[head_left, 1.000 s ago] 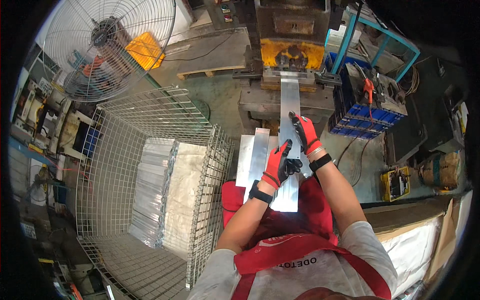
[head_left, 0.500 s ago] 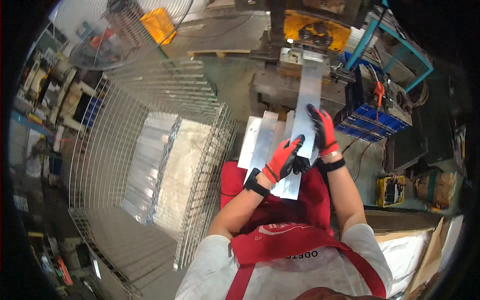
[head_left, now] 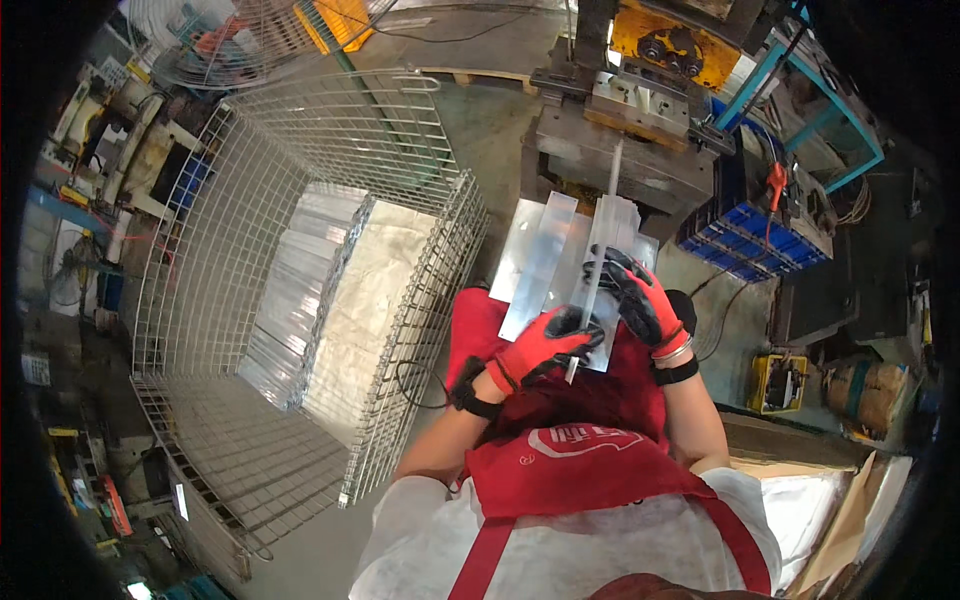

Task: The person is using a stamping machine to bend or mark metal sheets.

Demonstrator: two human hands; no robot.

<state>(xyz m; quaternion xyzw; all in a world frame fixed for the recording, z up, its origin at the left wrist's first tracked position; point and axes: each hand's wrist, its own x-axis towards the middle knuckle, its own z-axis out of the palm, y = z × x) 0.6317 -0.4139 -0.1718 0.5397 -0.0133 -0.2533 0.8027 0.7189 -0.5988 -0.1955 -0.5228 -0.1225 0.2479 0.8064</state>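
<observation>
A long flat metal strip (head_left: pixel 597 268), turned edge-on, is held above my lap. My left hand (head_left: pixel 552 345), in a red glove with black fingers, is closed around its near end. Further up, my right hand (head_left: pixel 640 300), gloved the same way, has its fingers closed at the strip's middle. Beneath and beside the hands lie several flat silvery metal strips (head_left: pixel 545 255), spread in overlapping piles before the machine. Their lower ends reach over my red apron (head_left: pixel 560 470).
Ahead stands a press machine with a metal die block (head_left: pixel 640 105) on its bed. To my left, a wire basket (head_left: pixel 400 350) holds stacked metal strips (head_left: pixel 310 290) and a pale sheet (head_left: pixel 375 310). A blue crate (head_left: pixel 735 245) stands right, with a yellow basket (head_left: pixel 780 383) nearer.
The strip has come back from the machine's die towards me and turned from flat to edge-on. Both hands have shifted with it, and the view has tilted slightly.
</observation>
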